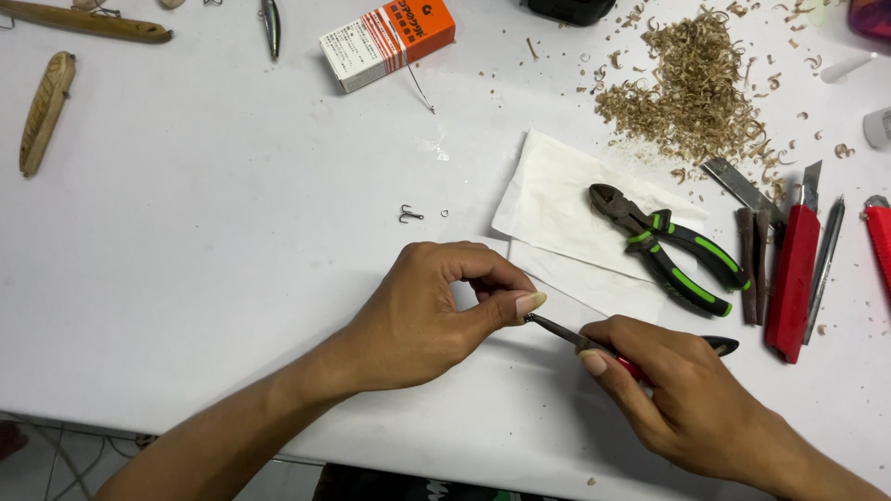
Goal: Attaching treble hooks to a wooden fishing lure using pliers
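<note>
My left hand (432,311) is curled near the middle of the white table (213,232), thumb and fingers pinched together on something too small to see. My right hand (682,399) grips slim pliers (566,332) with red and black handles. Their narrow tip touches my left thumb's nail. A small treble hook (409,215) and a tiny split ring (445,213) lie on the table just above my left hand.
Green-handled cutters (664,246) rest on white paper (557,204). A red utility knife (794,274), blades and a pen lie at right under a heap of wood shavings (691,88). An orange-white box (385,42), carved wooden lure bodies (45,109) and a lure (270,23) sit farther back.
</note>
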